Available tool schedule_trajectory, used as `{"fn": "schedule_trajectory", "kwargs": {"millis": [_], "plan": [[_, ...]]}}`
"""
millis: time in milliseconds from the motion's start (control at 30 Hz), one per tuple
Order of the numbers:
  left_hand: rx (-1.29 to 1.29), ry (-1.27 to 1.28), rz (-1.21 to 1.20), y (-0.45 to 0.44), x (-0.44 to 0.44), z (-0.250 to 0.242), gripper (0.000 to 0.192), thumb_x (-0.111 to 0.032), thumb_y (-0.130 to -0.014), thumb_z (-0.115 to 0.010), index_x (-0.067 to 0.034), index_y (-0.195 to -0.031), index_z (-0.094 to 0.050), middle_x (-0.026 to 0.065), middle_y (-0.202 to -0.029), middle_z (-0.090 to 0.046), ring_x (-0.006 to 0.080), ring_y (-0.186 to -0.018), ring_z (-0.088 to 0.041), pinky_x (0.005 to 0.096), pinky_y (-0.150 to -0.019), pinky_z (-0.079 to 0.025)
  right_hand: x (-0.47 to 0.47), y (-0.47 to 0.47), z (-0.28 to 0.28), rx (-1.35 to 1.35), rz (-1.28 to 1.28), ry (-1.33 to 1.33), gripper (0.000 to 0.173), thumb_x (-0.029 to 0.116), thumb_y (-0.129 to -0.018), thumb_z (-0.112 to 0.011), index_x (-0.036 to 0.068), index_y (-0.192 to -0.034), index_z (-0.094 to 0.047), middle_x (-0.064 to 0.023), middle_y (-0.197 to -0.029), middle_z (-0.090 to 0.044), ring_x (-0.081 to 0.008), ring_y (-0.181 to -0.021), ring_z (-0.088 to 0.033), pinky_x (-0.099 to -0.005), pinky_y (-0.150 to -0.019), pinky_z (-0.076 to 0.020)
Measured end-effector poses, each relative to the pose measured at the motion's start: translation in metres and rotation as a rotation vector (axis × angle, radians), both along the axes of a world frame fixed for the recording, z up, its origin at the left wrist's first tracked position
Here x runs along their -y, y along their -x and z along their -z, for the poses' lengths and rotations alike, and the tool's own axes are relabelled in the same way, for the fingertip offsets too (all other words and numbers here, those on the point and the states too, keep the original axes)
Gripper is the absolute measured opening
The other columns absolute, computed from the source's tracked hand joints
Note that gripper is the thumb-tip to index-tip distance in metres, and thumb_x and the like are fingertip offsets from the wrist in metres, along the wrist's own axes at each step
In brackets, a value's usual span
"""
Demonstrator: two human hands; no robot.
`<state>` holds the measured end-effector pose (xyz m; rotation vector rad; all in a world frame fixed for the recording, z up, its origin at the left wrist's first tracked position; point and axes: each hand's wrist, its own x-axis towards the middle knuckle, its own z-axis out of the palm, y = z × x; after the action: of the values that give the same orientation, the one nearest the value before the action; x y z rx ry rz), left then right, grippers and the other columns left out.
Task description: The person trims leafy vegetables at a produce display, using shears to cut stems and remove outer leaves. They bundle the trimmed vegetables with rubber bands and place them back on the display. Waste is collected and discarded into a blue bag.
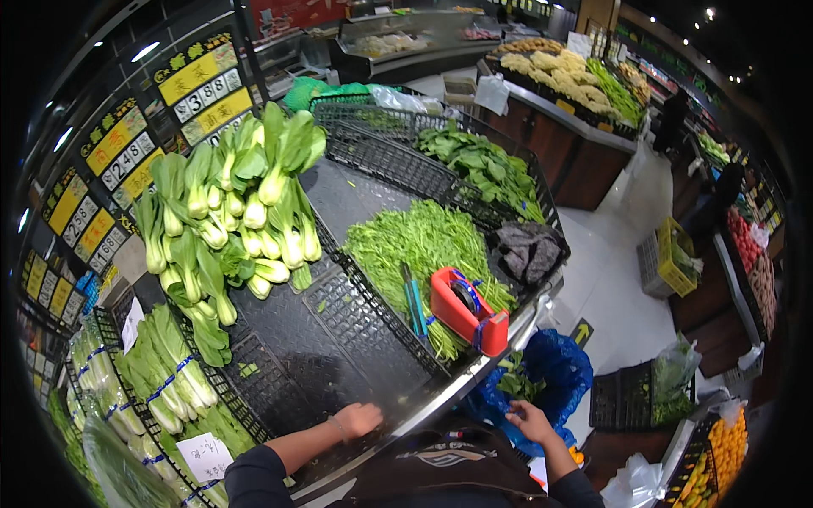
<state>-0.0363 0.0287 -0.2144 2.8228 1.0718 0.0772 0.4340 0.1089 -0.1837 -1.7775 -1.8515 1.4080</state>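
My left hand (pixel 359 420) is over the near part of a black display stand (pixel 286 368), close to its metal front edge. Its fingers are curled together and I see nothing in them. My right hand (pixel 528 420) hovers over the near rim of a blue plastic bag (pixel 565 362), thumb and fingers apart, with green leaves (pixel 517 378) inside the bag. A heap of bok choy (pixel 235 209) lies at the far left of the stand. Bunched leafy greens (pixel 413 254) lie right of the bare part, bearing a red tape dispenser (pixel 467 311) and a blue-handled tool (pixel 414 301).
Blue-taped lettuce bundles (pixel 171 374) with a handwritten card (pixel 204 456) lie at the left. Dark leafy greens (pixel 483 162) and a crumpled dark cloth (pixel 528 251) sit at the stand's right end. Crates (pixel 667 257) stand on the aisle floor (pixel 603 267).
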Motion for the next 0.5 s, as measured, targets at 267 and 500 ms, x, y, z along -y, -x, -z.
{"fn": "schedule_trajectory", "kwargs": {"millis": [267, 500], "plan": [[-0.134, 0.225, -0.368, -0.010, 0.017, -0.002, 0.008, -0.013, -0.082, -0.055, -0.008, -0.080, -0.060, 0.0108, -0.087, -0.057, 0.0265, -0.086, -0.062, 0.0370, -0.068, -0.055, 0.022, -0.023, 0.014, -0.113, 0.059, 0.060, 0.041, 0.014, -0.091, -0.070, 0.002, -0.128, -0.056, -0.0094, -0.107, -0.067, -0.0154, -0.093, -0.064, -0.0292, -0.084, -0.0514], [1.029, 0.155, -0.809, -0.099, -0.040, -0.108, 0.018, -0.006, -0.085, -0.068, -0.004, -0.100, -0.058, 0.0152, -0.097, -0.055, 0.0350, -0.086, -0.059, 0.0404, -0.075, -0.051, 0.028, -0.044, 0.017, -0.052, 0.074, 0.153, 0.041, 0.012, -0.092, -0.069, 0.002, -0.130, -0.055, -0.0113, -0.112, -0.067, -0.0159, -0.092, -0.066, -0.0292, -0.084, -0.0521]]}}
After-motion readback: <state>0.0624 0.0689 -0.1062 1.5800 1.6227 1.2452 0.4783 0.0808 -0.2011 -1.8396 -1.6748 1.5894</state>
